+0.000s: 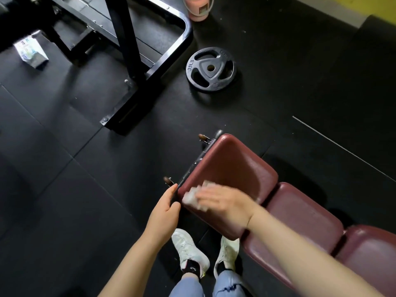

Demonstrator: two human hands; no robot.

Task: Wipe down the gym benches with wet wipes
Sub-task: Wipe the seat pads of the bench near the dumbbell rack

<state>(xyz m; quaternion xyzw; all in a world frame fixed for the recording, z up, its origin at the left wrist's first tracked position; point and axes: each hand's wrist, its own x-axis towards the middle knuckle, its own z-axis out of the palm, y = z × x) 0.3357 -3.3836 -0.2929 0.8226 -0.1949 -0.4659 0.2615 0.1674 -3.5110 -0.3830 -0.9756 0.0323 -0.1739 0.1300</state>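
Wet wipe (196, 197), on maroon bench pad (231, 166).
Limp, light; pressed flat under right hand (222, 200), apparently open though blurred. Frame bar gripped by left hand (166, 205).

Open floor (64, 189) left of counter (231, 163); weight plate (211, 69) and black frame (128, 61) obstruct beyond its end.

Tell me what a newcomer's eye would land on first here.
First, the right hand pressing a white wet wipe onto the near corner of the maroon bench pad, low in the middle, while the left hand grips the pad's edge. Next, the black weight plate lying flat on the dark floor beyond.
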